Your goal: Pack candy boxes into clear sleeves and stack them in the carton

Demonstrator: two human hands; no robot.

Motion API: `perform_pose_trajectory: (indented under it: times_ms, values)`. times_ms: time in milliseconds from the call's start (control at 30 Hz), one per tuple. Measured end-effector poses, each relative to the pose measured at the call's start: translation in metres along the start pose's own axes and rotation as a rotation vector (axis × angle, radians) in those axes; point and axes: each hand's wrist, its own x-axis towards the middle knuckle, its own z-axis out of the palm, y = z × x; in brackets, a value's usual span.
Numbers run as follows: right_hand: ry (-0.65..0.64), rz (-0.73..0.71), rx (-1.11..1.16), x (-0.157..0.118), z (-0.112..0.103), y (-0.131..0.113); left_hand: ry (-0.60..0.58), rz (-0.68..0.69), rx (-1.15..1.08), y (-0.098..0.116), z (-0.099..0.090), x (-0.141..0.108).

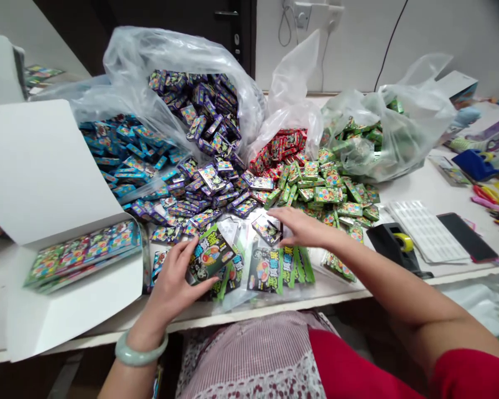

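Observation:
My left hand (pixel 175 280) grips a black-and-green printed pouch (pixel 210 256) between thumb and fingers, tilted above the table's front part. Thumb and fingertips of my right hand (pixel 295 226) are at the edges of a small purple candy box (pixel 266 229). More printed pouches (pixel 265 269) lie overlapping just below that box, near the table edge. Behind my hands spreads a loose pile of small purple boxes (pixel 212 180), beside green boxes (pixel 326 194) and red boxes (pixel 280 147).
An open white carton (pixel 83 310) on the left holds colourful printed packs (pixel 87 249). Transparent bags of blue boxes (pixel 125 149) and green boxes stand behind. At right lie a tape dispenser (pixel 393 246), label sheets (pixel 426 230), a dark phone (pixel 468 237) and scissors (pixel 486 194).

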Motion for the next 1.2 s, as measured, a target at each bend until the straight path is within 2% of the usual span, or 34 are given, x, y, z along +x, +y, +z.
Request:
perform_pose_trajectory:
  times_ms: [100, 233, 300, 433, 500, 667, 767, 867, 1000, 1133, 1200]
  values:
    - [-0.069, -0.060, 0.001, 0.015, -0.003, 0.017, -0.050, 0.009, 0.004, 0.004, 0.001, 0.001]
    - [-0.160, -0.127, -0.004, 0.035, 0.003, 0.019, -0.101, 0.011, -0.020, 0.010, 0.002, 0.002]
    - [-0.112, -0.142, 0.018, 0.036, 0.000, 0.012, -0.102, -0.001, -0.022, 0.011, 0.002, 0.001]
    - [0.088, -0.178, 0.081, 0.021, -0.017, -0.015, -0.093, -0.001, -0.040, 0.012, -0.001, -0.002]
    - [0.077, -0.237, 0.073, 0.014, -0.025, -0.031, -0.093, 0.026, -0.066, 0.014, -0.001, -0.002]
    - [-0.070, -0.326, 0.062, 0.015, -0.032, -0.056, -0.124, 0.113, -0.081, 0.020, -0.001, 0.002]
    - [-0.084, -0.315, 0.029, 0.022, -0.032, -0.060, -0.140, 0.134, -0.109, 0.026, 0.001, 0.002]
    - [-0.076, -0.309, -0.021, 0.027, -0.028, -0.062, -0.132, 0.099, -0.161, 0.030, 0.004, 0.002]
    - [-0.016, -0.342, 0.082, 0.027, -0.017, -0.062, -0.110, 0.050, -0.174, 0.031, 0.006, 0.000]
    - [0.190, -0.161, 0.278, 0.023, 0.000, -0.068, -0.021, -0.006, -0.130, 0.031, 0.003, -0.004]
    - [0.178, -0.069, 0.377, 0.022, 0.007, -0.075, -0.009, 0.009, -0.125, 0.033, 0.002, -0.006]
